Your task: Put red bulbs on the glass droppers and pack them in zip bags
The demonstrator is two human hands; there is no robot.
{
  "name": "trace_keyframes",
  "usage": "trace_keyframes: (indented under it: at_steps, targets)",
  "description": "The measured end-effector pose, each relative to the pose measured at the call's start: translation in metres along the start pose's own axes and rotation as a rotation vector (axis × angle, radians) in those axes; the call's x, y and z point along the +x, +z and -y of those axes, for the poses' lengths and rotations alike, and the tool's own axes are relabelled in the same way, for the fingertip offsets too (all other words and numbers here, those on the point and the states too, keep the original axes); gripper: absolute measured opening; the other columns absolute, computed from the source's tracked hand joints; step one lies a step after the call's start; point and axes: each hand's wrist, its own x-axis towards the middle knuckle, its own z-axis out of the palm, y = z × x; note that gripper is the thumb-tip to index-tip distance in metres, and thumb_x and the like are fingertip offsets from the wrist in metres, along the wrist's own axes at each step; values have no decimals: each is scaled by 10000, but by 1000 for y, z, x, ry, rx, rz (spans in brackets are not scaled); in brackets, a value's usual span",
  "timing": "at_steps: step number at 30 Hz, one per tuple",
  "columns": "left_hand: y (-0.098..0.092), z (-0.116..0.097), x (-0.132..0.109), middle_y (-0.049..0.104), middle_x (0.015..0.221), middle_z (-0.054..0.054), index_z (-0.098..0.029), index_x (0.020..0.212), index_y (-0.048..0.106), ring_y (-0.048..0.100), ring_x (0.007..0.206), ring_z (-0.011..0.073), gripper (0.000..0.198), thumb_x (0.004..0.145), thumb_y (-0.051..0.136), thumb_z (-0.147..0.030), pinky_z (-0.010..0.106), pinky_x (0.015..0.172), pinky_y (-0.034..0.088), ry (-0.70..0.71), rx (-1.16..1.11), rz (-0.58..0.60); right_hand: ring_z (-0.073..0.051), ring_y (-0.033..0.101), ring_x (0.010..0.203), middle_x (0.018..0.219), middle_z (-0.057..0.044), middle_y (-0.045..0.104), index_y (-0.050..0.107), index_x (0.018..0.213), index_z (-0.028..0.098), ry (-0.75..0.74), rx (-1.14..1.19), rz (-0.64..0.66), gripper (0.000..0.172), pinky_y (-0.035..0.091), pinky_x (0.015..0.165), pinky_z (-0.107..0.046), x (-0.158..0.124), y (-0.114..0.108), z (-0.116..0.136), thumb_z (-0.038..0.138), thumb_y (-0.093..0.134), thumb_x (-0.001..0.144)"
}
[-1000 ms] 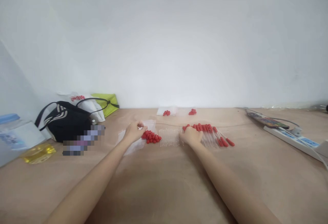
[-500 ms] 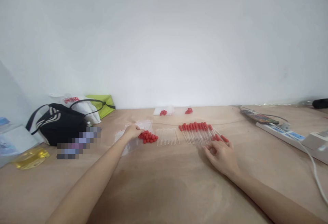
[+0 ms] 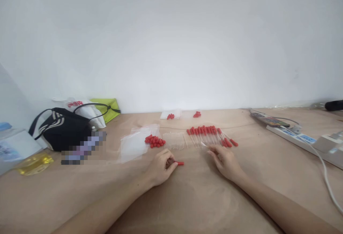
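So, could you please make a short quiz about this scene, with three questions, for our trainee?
1. The left hand holds:
a) a white cable
b) a red piece
c) a black bag
2. True or false: the power strip lies at the left edge of the picture.
3. Fill in: between the loose red pile and the row of red-tipped sticks lie bare, pale ____.

Key: 1 b; 2 false; 3 sticks.

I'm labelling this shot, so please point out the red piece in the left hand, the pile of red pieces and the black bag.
Red piece (image 3: 181,163): head view, its protruding end.
Pile of red pieces (image 3: 155,141): head view, its middle.
Black bag (image 3: 63,135): head view, its front side.
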Motion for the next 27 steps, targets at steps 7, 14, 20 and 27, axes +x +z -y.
trace_keyframes:
  at_steps: [7,14,20,27]
  targets:
    - [12,-1,3,536,762,11,-164,769,562,517,649,128,123,670,604,-224,243,608,430,3,-53,75,-151,551,691,808,-48,632,570,921,181,-152,-105,155,225,347,669,-302,5,11,17,179,360,844]
    - [24,3,3,560,688,-12,-164,801,509,505,582,109,97,801,475,-255,208,530,398,-69,-196,12,-122,544,662,740,-7,606,572,881,211,-122,-33,164,168,318,660,-282,5,8,33,200,410,837]
    - [20,2,1,632,832,25,-181,972,554,569,671,127,192,833,441,-250,229,615,445,-15,-260,20,-118,521,615,680,-8,592,579,874,202,-162,-1,214,179,311,684,-299,1,9,39,201,404,838]
    - [17,-1,0,631,710,17,-158,904,605,572,642,128,219,849,413,-248,221,610,437,36,-198,11,-105,495,603,693,-2,597,580,892,194,-184,42,252,171,288,710,-301,4,14,42,161,432,814]
